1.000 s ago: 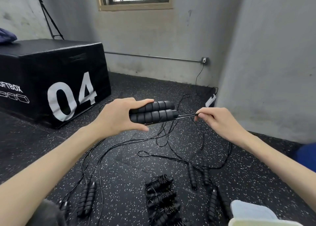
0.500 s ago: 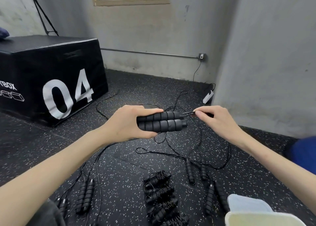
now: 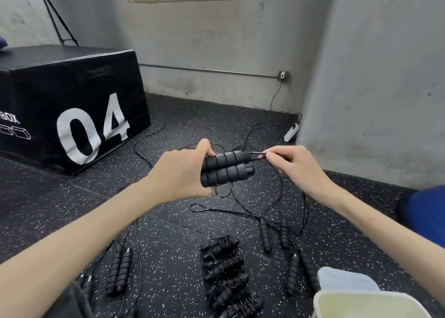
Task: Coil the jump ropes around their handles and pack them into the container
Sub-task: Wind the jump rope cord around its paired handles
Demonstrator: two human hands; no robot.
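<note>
Against the frame a second ago, the two handles (image 3: 226,168) are held lower and nearer the middle of the view, and the right hand (image 3: 292,164) is now drawn in close to their tips, where before a stretch of cord (image 3: 256,154) lay between. The handles are gripped side by side in the left hand (image 3: 178,173), fingers curled round their near ends, thumb on top. The cord is pinched between thumb and forefinger of the right hand just at 3 o'clock of the handle tips; the other fingers are curled under and cannot be made out.

From the pinch the cord is seen to hang and trail in loose loops (image 3: 240,202) over the floor (image 3: 168,233). Whether any turn is yet laid on the handles cannot be told.

At 6 o'clock a row of coiled ropes (image 3: 226,269) is laid on the floor, its nearest end cut off by the frame edge. Uncoiled handle pairs are noted at 7 o'clock (image 3: 119,269) and at 5 o'clock (image 3: 274,235). The container (image 3: 361,303) is cut off at the corner at 5 o'clock; its inside is not made out. A black box (image 3: 72,105) marked 04 stands at 10 o'clock.
</note>
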